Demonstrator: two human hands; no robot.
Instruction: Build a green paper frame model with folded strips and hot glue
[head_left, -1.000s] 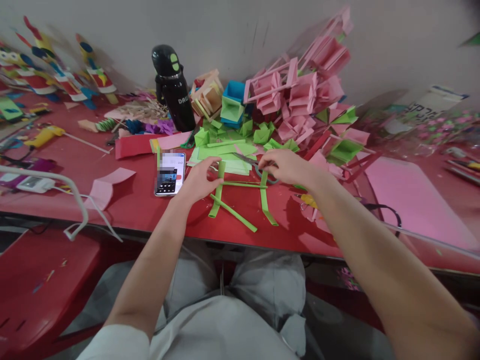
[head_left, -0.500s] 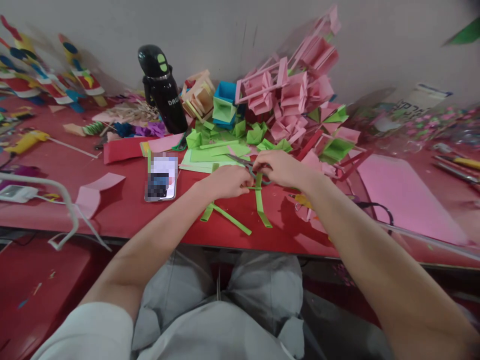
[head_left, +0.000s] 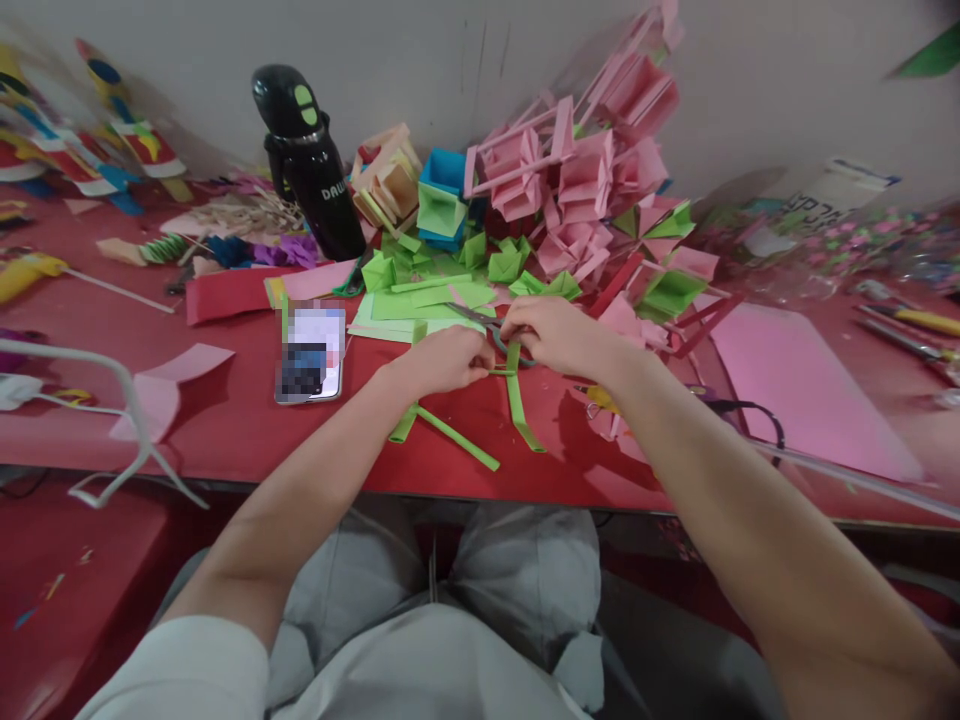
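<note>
Both hands are close together over the red table. My left hand (head_left: 454, 357) is closed, pinching the end of a thin green paper strip whose short length shows between the hands. My right hand (head_left: 541, 328) is closed with bent fingers on a wider folded green paper strip (head_left: 518, 405), which hangs down toward the table's front edge. The thin strip meets the wider one below my right fingertips; how they join is hidden. Scissors (head_left: 469, 314) lie just behind my hands, their handles partly covered. Another green paper strip (head_left: 459, 438) lies on the table before my left hand.
A phone (head_left: 311, 355) lies left of my left arm. Behind stand a black bottle (head_left: 319, 190) and a pile of pink folded-paper pieces (head_left: 585, 175), with green paper sheets (head_left: 382, 315) in front. Pink paper (head_left: 810, 390) lies at right; a white bent frame (head_left: 127, 395) at left.
The view has shifted slightly, so the left-side things sit farther left. Both hands keep nearly the same pose, still holding the green paper strips.
</note>
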